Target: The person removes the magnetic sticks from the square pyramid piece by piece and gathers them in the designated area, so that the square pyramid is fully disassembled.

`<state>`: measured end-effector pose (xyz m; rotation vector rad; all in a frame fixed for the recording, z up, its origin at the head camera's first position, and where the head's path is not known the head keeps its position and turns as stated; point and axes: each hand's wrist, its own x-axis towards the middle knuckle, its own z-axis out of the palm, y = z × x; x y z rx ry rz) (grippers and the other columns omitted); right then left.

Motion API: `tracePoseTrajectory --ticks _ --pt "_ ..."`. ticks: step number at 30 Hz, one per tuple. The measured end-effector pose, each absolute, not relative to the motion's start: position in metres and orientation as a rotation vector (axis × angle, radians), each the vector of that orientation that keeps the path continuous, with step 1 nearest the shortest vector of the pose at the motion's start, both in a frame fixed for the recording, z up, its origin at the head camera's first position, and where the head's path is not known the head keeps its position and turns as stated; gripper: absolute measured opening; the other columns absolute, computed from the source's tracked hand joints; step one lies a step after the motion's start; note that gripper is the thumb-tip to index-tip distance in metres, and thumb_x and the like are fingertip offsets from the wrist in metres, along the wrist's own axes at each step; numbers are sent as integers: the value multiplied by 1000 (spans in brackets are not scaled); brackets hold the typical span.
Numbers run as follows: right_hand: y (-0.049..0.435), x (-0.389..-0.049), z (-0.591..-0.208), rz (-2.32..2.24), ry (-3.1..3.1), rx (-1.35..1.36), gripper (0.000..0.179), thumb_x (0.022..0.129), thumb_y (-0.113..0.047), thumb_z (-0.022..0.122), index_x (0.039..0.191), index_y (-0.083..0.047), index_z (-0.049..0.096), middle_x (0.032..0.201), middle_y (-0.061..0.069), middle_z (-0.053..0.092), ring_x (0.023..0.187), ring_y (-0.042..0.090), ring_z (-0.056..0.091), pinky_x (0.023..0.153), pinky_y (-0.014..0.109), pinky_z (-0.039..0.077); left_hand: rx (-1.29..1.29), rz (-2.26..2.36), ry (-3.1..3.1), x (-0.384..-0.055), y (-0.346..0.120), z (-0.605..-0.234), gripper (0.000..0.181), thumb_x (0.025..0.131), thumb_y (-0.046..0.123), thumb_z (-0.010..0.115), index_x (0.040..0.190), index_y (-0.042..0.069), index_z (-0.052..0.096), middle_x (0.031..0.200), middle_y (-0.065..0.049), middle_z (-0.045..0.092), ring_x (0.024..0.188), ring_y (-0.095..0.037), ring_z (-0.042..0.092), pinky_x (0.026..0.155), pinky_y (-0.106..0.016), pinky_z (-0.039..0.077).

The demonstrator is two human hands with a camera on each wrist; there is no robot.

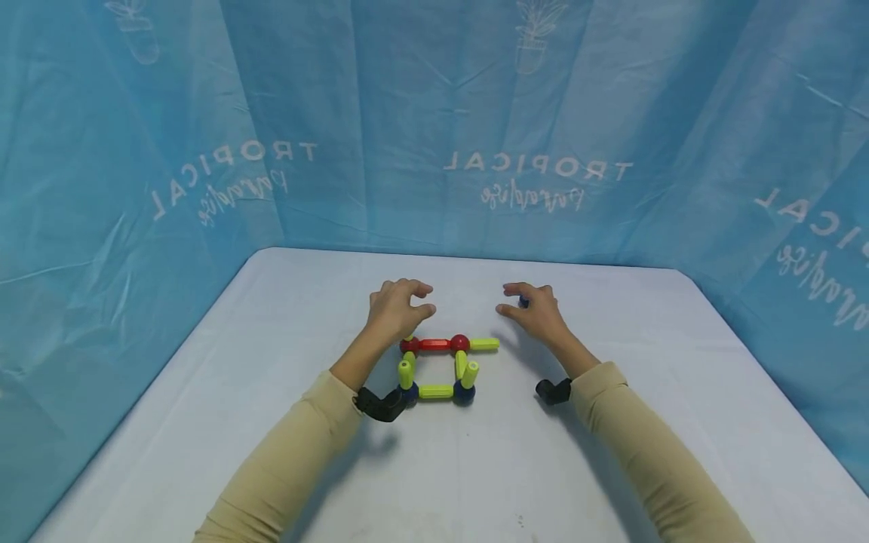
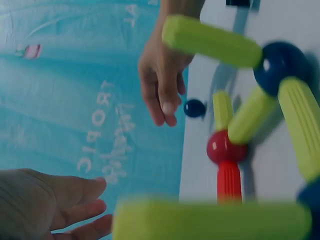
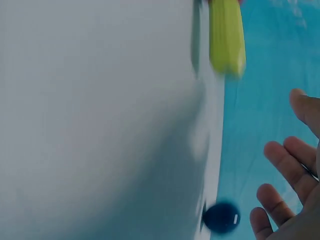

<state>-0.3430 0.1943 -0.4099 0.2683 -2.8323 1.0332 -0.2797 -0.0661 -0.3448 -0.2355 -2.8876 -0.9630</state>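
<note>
Seems between joins on the frame [image 1: 436,391], with left hand [image 1: 392,308] and right hand [image 1: 541,313] empty, likely needing the loose blue ball [image 2: 194,108] pinched.

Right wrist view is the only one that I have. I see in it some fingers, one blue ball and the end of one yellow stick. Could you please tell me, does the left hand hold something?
Observer: No. In the head view the left hand is empty above the white table, with a gap between the thumb and the fingers.

Operator: Thank you. And the yellow stick, of which bigger thing is it a part?

Observer: It sticks out from a four-cornered frame, which has two red balls at its far corners and two blue balls at its near corners.
</note>
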Motion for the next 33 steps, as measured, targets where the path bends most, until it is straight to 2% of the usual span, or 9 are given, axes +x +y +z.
tracePoseTrajectory --ticks 8,17,25,33 --pt "151 -322 -415 1127 -2921 526 49 83 -38 70 125 -15 60 123 3 61 116 28 42 88 45 42 -208 -981 -2929 -278 -97 -356 40 88 29 64 124 12 61 123 -9 62 117 -29 47 102 -49 27" --pt "119 -315 -421 1044 -3013 751 43 82 -37 72 120 -19 64 116 -3 67 106 20 43 82 35 38 -216 -986 -2955 -279 -107 -364 42 87 31 65 124 11 61 124 -10 63 115 -30 48 101 -50 26" --pt "104 -312 -420 945 -3071 774 33 83 -35 71 112 -21 69 106 -6 70 93 17 43 78 33 31 -227 -1003 -2954 -278 -110 -367 41 88 30 65 123 10 61 124 -10 63 116 -30 48 102 -50 26" --pt "102 -312 -421 891 -3087 721 21 85 -29 70 105 -23 73 98 -8 71 89 16 43 81 36 30 -226 -1002 -2952 -278 -109 -368 39 86 28 66 121 11 62 121 -10 64 114 -30 49 100 -49 26"
